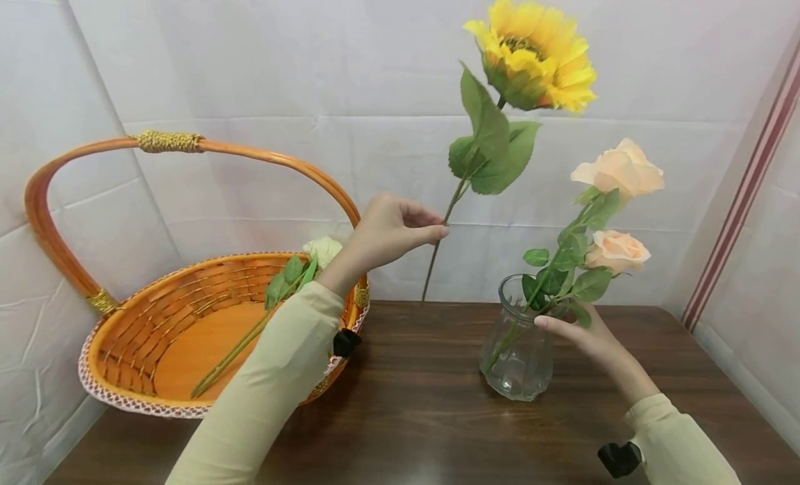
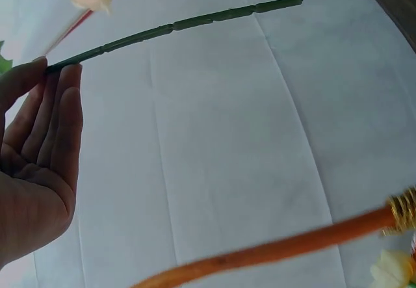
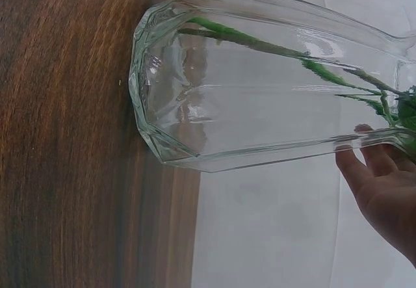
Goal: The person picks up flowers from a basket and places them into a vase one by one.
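My left hand [image 1: 394,231] pinches the stem of a yellow sunflower [image 1: 537,61] between thumb and fingers, holding it upright with a slight tilt to the right. In the left wrist view the bare lower stem [image 2: 211,19] sticks out past the fingertips. The sunflower's lower end hangs between the basket and a clear glass vase [image 1: 519,374]. Around the vase's neck my right hand [image 1: 590,335] grips, thumb in front by the rim. Two peach roses, a higher one [image 1: 621,171] and a lower one [image 1: 617,251], lean right out of the vase. Their stems [image 3: 260,43] show through the glass.
An orange woven basket [image 1: 119,353] with a tall arched handle [image 1: 250,153] stands on the left of the dark wooden table [image 1: 425,429]. Inside it lies a white rose [image 1: 323,249] with a long stem, partly behind my left forearm. White cloth [image 1: 281,68] hangs behind.
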Action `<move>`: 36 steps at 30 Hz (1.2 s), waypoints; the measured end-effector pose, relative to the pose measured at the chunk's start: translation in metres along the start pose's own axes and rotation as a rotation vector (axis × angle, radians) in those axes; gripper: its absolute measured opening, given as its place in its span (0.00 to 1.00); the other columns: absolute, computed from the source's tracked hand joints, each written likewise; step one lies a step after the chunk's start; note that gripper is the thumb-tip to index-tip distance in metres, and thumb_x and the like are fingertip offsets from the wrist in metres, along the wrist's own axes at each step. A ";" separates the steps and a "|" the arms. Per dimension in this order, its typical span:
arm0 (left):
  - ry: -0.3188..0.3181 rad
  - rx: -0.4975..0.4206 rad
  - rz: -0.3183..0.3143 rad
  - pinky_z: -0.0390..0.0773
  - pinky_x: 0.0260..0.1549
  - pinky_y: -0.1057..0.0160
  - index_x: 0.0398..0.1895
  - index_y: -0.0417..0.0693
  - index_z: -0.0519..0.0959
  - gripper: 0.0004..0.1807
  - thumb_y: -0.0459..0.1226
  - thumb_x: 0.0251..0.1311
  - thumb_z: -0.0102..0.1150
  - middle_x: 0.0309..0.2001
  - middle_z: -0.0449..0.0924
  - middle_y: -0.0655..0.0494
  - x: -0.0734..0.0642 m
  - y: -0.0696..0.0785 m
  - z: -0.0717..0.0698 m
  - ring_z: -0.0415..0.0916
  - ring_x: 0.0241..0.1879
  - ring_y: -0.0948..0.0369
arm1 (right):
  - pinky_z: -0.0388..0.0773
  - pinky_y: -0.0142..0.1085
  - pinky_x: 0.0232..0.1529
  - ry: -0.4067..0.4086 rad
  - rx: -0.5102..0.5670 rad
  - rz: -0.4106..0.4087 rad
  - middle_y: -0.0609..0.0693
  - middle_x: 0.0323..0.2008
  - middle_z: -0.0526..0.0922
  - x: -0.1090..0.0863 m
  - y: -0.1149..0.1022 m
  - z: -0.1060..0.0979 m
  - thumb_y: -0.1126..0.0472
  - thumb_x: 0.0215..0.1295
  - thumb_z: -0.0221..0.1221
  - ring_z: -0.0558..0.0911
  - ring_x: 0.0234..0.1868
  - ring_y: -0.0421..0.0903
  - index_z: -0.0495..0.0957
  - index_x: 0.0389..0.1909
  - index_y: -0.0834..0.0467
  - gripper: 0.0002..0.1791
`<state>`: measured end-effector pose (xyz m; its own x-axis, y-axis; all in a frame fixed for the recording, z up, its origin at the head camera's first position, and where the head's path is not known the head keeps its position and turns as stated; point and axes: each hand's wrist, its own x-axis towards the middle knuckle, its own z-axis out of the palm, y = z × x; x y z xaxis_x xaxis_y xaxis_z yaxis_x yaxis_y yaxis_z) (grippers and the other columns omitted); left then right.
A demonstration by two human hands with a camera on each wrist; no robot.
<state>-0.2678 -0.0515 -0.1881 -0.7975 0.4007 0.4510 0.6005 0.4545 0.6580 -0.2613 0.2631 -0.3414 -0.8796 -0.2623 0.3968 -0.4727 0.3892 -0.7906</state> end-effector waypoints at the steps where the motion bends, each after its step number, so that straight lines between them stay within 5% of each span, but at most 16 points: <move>1: 0.007 -0.017 0.010 0.77 0.32 0.66 0.35 0.44 0.85 0.10 0.40 0.52 0.64 0.29 0.84 0.55 0.003 0.002 0.003 0.81 0.29 0.65 | 0.74 0.31 0.41 0.004 -0.006 -0.005 0.65 0.57 0.67 0.000 0.000 0.000 0.67 0.61 0.55 0.72 0.46 0.32 0.55 0.66 0.65 0.33; 16: 0.159 -0.273 0.112 0.78 0.33 0.70 0.36 0.38 0.83 0.10 0.36 0.54 0.62 0.32 0.84 0.48 0.031 0.022 0.052 0.81 0.28 0.65 | 0.78 0.40 0.37 -0.019 0.019 0.047 0.66 0.55 0.67 0.002 -0.002 -0.001 0.64 0.62 0.55 0.74 0.43 0.33 0.53 0.67 0.63 0.34; 23: 0.241 -0.208 0.170 0.76 0.31 0.74 0.35 0.38 0.84 0.09 0.35 0.54 0.62 0.32 0.84 0.49 0.040 0.021 0.078 0.81 0.27 0.66 | 0.78 0.41 0.35 -0.014 0.013 0.038 0.66 0.53 0.69 0.002 -0.003 0.000 0.65 0.61 0.55 0.75 0.42 0.33 0.54 0.67 0.64 0.34; 32: 0.177 -0.236 -0.039 0.75 0.27 0.73 0.36 0.44 0.84 0.10 0.41 0.55 0.62 0.28 0.84 0.54 0.036 0.005 0.109 0.79 0.25 0.69 | 0.78 0.41 0.36 -0.019 0.033 0.028 0.67 0.54 0.68 0.002 -0.001 -0.001 0.65 0.62 0.55 0.74 0.44 0.33 0.54 0.66 0.65 0.33; 36: 0.140 -0.206 -0.070 0.74 0.28 0.74 0.35 0.44 0.84 0.10 0.41 0.55 0.62 0.26 0.84 0.55 0.031 -0.006 0.119 0.78 0.25 0.71 | 0.79 0.41 0.34 -0.020 0.033 0.021 0.67 0.52 0.69 0.001 -0.001 0.000 0.66 0.61 0.55 0.75 0.41 0.34 0.55 0.66 0.65 0.32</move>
<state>-0.2894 0.0526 -0.2494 -0.8455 0.2534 0.4700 0.5305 0.2998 0.7929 -0.2622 0.2621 -0.3405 -0.8879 -0.2720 0.3711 -0.4521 0.3652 -0.8138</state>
